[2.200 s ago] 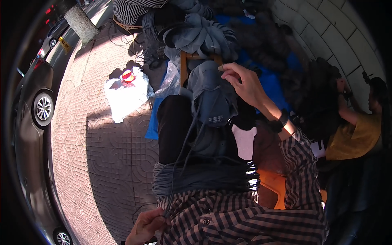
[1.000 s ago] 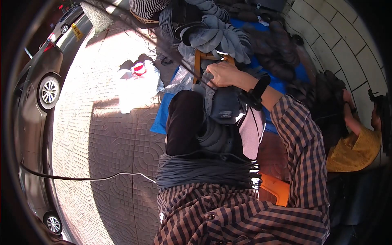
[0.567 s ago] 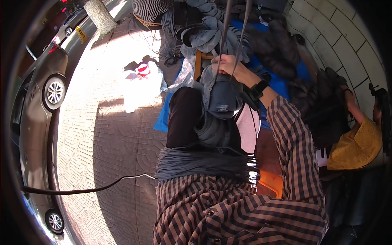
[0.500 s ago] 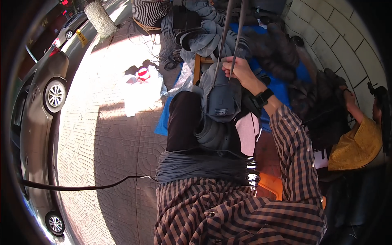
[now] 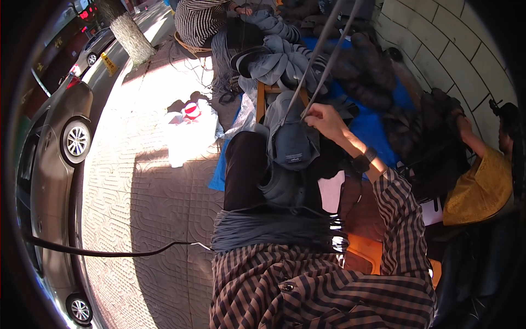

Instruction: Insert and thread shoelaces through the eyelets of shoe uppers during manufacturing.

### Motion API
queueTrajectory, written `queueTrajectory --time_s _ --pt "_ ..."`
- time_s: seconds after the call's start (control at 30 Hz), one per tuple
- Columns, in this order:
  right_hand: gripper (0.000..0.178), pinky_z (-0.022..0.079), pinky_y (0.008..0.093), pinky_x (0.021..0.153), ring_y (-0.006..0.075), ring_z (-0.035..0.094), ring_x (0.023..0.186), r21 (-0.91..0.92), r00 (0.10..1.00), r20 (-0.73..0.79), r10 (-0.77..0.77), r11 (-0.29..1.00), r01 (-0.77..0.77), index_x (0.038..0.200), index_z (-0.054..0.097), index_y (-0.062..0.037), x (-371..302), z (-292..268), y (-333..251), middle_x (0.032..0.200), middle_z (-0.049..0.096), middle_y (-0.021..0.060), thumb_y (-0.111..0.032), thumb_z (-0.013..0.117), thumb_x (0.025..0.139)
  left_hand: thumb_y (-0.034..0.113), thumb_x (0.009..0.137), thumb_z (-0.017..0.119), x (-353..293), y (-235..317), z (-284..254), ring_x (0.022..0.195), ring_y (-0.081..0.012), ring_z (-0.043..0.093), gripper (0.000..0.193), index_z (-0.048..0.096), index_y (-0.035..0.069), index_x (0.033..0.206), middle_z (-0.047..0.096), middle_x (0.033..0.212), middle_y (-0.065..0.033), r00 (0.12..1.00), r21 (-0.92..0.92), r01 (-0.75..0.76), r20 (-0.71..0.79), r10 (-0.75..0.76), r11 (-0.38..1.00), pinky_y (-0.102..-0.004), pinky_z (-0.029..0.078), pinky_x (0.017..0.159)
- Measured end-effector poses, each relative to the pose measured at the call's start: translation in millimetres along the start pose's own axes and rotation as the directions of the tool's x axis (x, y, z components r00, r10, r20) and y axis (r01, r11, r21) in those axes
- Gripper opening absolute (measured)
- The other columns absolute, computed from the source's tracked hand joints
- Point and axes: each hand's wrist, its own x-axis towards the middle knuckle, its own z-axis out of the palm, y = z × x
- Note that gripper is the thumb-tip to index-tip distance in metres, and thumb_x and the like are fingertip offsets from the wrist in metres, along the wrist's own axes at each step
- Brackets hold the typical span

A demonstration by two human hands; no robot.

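In my lap lies a dark grey baseball cap [image 5: 294,143] with a small pale printed patch. More grey caps [image 5: 280,189] are bunched just below it. Two grey cords [image 5: 323,57] rise side by side from the cap and pass out of the upper edge. At the cap's right side my right hand [image 5: 327,122] has its thumb and fingers pinched together on one of the cords. A dark watch [image 5: 364,159] is on that wrist. Across my waist hangs a thick bundle of grey cords [image 5: 268,229]. My left hand does not show.
Grey caps [image 5: 268,67] and dark heaps lie on a blue sheet [image 5: 372,134] ahead, by a wooden frame [image 5: 261,101]. White plastic bags [image 5: 194,129] sit on the paving. Other people work ahead and at right. A car [image 5: 55,164] stands left.
My right hand has moved a little right and down along the cords, away from the cap's middle. The cords now slant further to the right. My view has shifted slightly.
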Motion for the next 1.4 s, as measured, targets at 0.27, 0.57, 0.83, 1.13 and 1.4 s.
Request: queueTrajectory --time_s 0.27,0.57,0.83,1.13,1.4 --pt "0.028 0.047 0.0307 0.092 0.0157 0.063 0.099 0.107 0.896 0.399 -0.194 0.981 0.164 0.107 0.065 -0.0003 -1 14 -67 0.099 0.069 0.0086 -0.024 0.063 0.091 0.027 0.092 0.061 -2 -9 -20 0.07 -0.0076 0.056 0.032 0.059 0.004 0.113 0.06 0.083 -0.0057 0.988 0.05 0.142 -0.069 -0.138 0.989 -0.0252 0.047 0.06" --pt "0.032 0.046 0.0446 0.096 0.0248 0.063 0.1 0.903 0.906 0.017 0.423 0.383 -0.196 0.102 0.064 -0.008 -116 -79 90 0.102 0.067 0.0126 -0.039 0.057 0.096 0.024 0.083 0.073 91 -144 -9 0.085 -0.0133 0.063 0.038 0.058 0.006 0.114 0.061 0.096 -0.0099 0.915 0.015 0.394 0.086 -0.394 0.919 -0.0316 0.052 0.073" --pt "0.023 0.052 0.0306 0.081 0.0195 0.066 0.087 -0.061 0.587 0.438 0.681 0.674 -0.736 0.097 0.067 -0.0041 -113 -69 98 0.092 0.069 0.0064 -0.026 0.064 0.09 0.01 0.086 0.063 192 -251 228 0.102 -0.0296 0.061 0.034 0.056 0.005 0.119 0.06 0.11 -0.0145 0.969 -0.03 -0.214 -0.13 0.208 0.976 -0.0392 0.05 0.084" --pt "0.029 0.048 0.0295 0.073 0.0205 0.061 0.08 -0.223 0.999 -0.031 -0.026 0.975 0.018 0.1 0.058 -0.0015 -30 6 -24 0.09 0.055 0.0096 -0.016 0.074 0.081 0.004 0.081 0.066 254 -202 280 0.087 -0.0305 0.062 0.027 0.061 0.006 0.107 0.058 0.095 -0.0119 0.918 -0.086 -0.349 -0.232 0.322 0.933 -0.0378 0.049 0.076" --pt "0.023 0.044 0.0369 0.068 0.0257 0.057 0.076 -0.416 0.995 0.095 -0.035 0.906 0.072 0.087 0.055 -0.0065 -33 8 -46 0.086 0.053 0.0075 -0.009 0.075 0.076 0.001 0.075 0.065 280 -189 274 0.074 -0.0193 0.063 0.015 0.06 0.0 0.089 0.058 0.086 -0.0089 0.967 -0.016 -0.255 -0.001 0.255 0.967 -0.0297 0.05 0.068"
